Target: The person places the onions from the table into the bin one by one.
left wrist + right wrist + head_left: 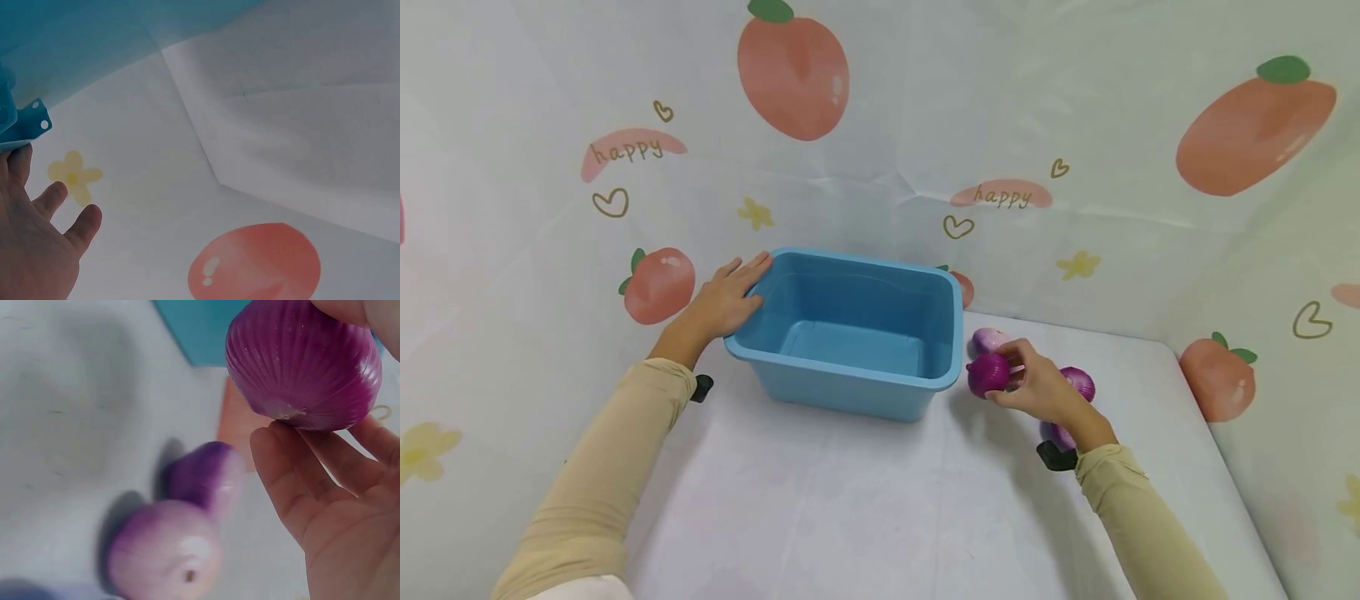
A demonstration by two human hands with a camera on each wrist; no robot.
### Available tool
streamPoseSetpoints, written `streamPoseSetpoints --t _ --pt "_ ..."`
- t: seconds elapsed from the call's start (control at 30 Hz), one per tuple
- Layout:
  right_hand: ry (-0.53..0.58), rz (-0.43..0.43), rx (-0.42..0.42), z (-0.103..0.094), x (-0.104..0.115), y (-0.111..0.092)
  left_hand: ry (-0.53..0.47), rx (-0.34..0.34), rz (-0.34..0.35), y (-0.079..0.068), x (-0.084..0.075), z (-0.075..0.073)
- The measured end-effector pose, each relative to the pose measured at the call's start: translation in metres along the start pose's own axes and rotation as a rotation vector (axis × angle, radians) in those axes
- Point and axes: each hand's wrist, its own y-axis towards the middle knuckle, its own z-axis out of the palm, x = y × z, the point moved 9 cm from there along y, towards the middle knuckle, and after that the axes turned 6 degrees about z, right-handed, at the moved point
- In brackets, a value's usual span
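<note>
Just off the blue tub's (850, 333) 3 o'clock side, the right hand (1037, 387) holds a purple onion (988, 373) up. The left hand (722, 300) rests flat at 9 o'clock. Next job looks like lifting it over the rim.

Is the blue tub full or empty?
Empty. The blue tub shows only its bare blue bottom from the head view. The onion is outside it, held in the right hand.
</note>
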Motion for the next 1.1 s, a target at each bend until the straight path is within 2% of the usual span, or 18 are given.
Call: streamPoseSetpoints --t 0.2,0.43,0.53,0.77,1.1 --pt "-0.011 -0.088 -0.062 -0.029 0.024 0.0 -0.004 0.0 0.003 0.002 0.001 0.001" --pt "-0.061 -0.307 -0.145 -0.06 0.068 0.002 -0.011 -0.006 0.006 0.002 0.002 0.001" --pt "-0.064 -0.347 -0.157 -0.067 0.084 0.007 -0.012 -0.007 0.009 0.002 0.002 0.001" --pt "-0.015 -0.395 -0.144 -0.067 0.121 0.03 -0.003 -0.018 0.01 0.002 0.003 -0.001" --pt "0.051 -0.405 -0.095 -0.05 0.168 0.07 -0.021 -0.034 0.022 0.001 0.004 0.0"
